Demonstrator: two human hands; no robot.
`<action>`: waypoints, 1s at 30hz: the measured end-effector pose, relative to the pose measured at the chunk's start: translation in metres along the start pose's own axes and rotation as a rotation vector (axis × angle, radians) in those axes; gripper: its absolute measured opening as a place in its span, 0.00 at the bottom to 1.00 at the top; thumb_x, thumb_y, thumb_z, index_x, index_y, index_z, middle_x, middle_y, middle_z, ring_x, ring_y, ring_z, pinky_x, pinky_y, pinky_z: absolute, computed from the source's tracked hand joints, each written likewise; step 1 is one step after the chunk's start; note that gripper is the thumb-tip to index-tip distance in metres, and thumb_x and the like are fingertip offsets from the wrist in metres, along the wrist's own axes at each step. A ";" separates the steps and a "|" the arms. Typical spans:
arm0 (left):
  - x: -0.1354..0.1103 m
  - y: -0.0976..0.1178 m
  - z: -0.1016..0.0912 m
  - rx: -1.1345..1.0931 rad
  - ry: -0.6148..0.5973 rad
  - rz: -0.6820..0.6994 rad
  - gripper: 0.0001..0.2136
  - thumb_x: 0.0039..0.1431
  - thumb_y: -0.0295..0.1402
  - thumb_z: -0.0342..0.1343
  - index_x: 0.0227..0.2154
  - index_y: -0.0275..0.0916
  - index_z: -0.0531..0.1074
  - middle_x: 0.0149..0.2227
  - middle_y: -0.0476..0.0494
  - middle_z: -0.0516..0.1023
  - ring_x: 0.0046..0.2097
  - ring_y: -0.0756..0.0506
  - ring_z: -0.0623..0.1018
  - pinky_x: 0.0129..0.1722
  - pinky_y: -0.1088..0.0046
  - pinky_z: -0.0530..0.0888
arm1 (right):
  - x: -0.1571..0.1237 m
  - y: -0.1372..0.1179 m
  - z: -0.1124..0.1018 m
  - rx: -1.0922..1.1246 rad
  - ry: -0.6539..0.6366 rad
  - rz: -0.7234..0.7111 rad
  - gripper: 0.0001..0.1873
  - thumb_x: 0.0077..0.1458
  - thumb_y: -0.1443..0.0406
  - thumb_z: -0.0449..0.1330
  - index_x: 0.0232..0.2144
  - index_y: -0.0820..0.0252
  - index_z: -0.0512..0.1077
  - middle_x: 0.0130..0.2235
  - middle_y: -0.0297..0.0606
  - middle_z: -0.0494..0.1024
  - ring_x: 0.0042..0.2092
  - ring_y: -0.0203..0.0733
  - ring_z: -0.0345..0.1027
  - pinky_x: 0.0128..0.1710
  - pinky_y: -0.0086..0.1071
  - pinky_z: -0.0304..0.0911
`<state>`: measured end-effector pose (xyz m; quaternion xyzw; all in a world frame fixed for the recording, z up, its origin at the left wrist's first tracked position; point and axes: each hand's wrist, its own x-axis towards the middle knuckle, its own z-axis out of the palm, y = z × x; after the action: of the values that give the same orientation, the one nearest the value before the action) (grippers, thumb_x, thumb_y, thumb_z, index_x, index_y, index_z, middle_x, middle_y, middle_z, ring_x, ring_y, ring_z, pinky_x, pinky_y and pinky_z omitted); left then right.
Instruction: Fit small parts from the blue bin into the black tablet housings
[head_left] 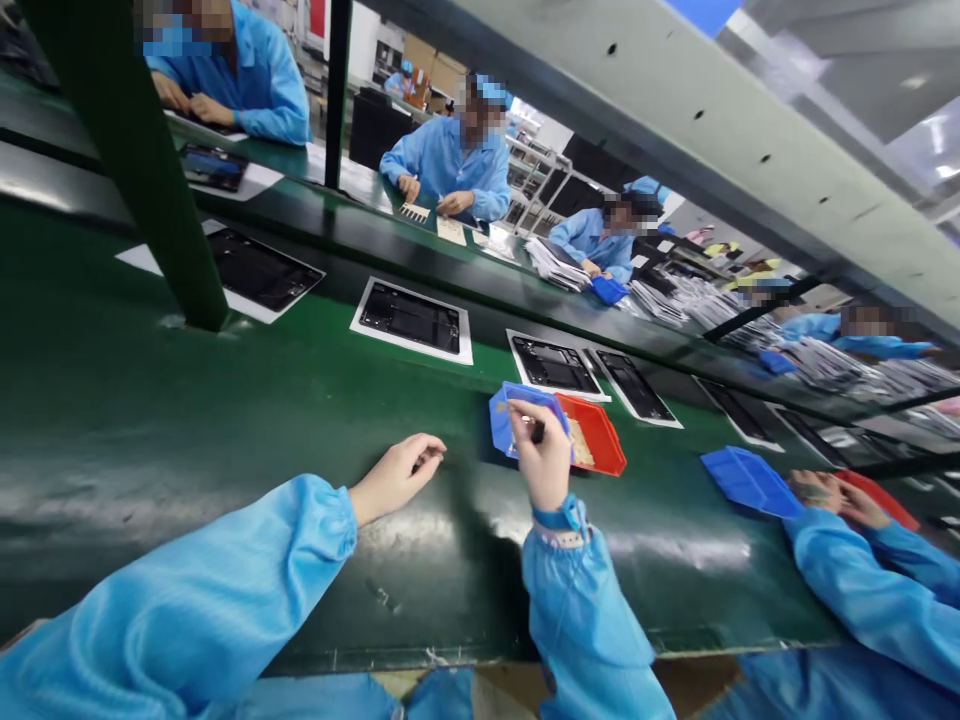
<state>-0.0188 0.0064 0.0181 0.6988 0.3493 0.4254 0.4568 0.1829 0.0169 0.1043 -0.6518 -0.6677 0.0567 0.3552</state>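
My right hand is over the blue bin, its thumb and fingers pinched together. Whatever may be between the fingertips is too small to make out. Small pieces lie inside that bin, partly hidden by the hand. Touching its right side is a red bin with pale, flat pieces in it. My left hand hovers low over the green bench, left of the bins, with its fingers curled in and nothing visible in them. A blue band with a cord circles my right wrist.
Black tablet-like housings on white sheets lie in a row beyond the bins. At right, a co-worker's hands work beside another blue bin and a red bin. A green post stands at left. Co-workers sit across the bench.
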 end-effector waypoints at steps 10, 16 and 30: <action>0.002 0.009 -0.008 0.078 0.019 0.045 0.05 0.58 0.30 0.50 0.29 0.39 0.69 0.30 0.47 0.72 0.34 0.49 0.72 0.34 0.73 0.69 | -0.058 -0.006 0.059 0.433 -0.123 0.043 0.08 0.53 0.61 0.59 0.31 0.60 0.73 0.25 0.33 0.74 0.24 0.33 0.62 0.24 0.27 0.60; 0.003 0.006 -0.009 0.097 -0.004 0.079 0.07 0.59 0.32 0.51 0.30 0.39 0.73 0.33 0.45 0.75 0.37 0.47 0.74 0.39 0.72 0.71 | -0.062 -0.004 0.057 0.472 -0.101 0.097 0.06 0.52 0.62 0.60 0.30 0.59 0.72 0.29 0.34 0.73 0.24 0.32 0.60 0.24 0.27 0.59; 0.001 0.007 -0.010 0.197 0.039 0.173 0.07 0.58 0.30 0.54 0.29 0.37 0.77 0.32 0.44 0.78 0.35 0.48 0.76 0.37 0.73 0.73 | -0.063 -0.010 0.058 0.521 -0.192 -0.035 0.08 0.57 0.66 0.55 0.31 0.56 0.74 0.32 0.36 0.78 0.36 0.39 0.72 0.37 0.32 0.67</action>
<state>-0.0273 0.0082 0.0276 0.7594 0.3366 0.4404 0.3408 0.1364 -0.0198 0.0417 -0.5185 -0.6723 0.2817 0.4470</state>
